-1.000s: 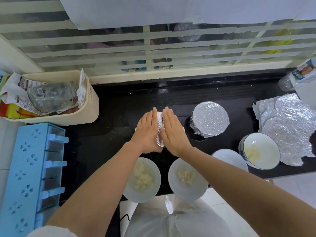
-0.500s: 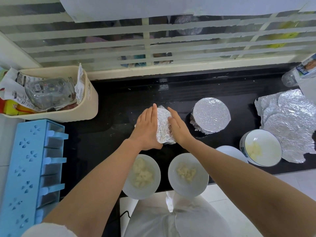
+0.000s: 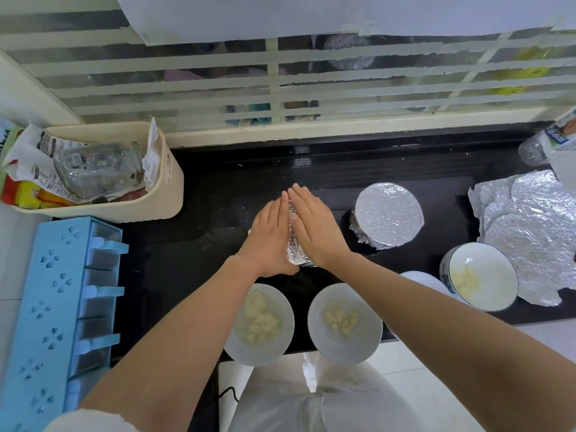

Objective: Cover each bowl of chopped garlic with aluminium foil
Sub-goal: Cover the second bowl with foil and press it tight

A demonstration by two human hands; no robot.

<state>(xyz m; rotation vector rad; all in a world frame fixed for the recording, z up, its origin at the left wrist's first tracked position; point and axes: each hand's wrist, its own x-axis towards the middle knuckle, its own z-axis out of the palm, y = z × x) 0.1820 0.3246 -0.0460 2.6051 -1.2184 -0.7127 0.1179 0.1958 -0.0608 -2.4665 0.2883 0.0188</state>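
Palms flat, fingers straight and held together, the left hand [image 3: 269, 235] and right hand [image 3: 314, 226] press against opposite sides of the foil-wrapped bowl [image 3: 294, 252] in the middle of the black desk [image 3: 218, 188]. Their fingertips nearly touch at the far side, so only a strip of foil shows between them. Both forearms reach out from the near edge. A covered bowl [image 3: 388, 213] sits to the right, near loose foil sheets [image 3: 536, 244]. Uncovered bowls of garlic [image 3: 240, 350] stand along the near edge.
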